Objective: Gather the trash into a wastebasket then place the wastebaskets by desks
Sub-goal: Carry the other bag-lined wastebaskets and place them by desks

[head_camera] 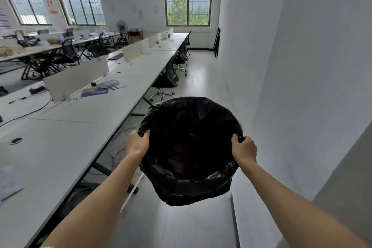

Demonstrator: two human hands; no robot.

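A long open-plan office runs away from the camera. A long white desk (pixel 60 147) stretches along the left side of the aisle, its length pointing toward the far window (pixel 188 0), with low white divider panels (pixel 76 78) standing along its middle line. Black office chairs (pixel 171 74) are tucked in a row at the desk's right edge, and a white wall (pixel 302 66) closes the aisle on the right. A standing fan (pixel 121 30) is near the far left windows.

Held up over the aisle floor, just right of the desk edge, is the wastebasket (pixel 191 147), lined with a black plastic bag whose edge folds over the rim. Its round mouth faces up and back toward the camera, so its long axis tilts with the bottom pointing forward and down. The inside is so dark that I cannot tell whether anything lies in it.

The left hand (pixel 138 143) grips the left side of the rim, fingers curled over the bag edge. The right hand (pixel 244 149) grips the right side likewise, thumb over the rim. Both forearms reach straight forward.

On the desk lie a blue pad (pixel 94 92), a small black object (pixel 93 84) and a black cable (pixel 26 112).
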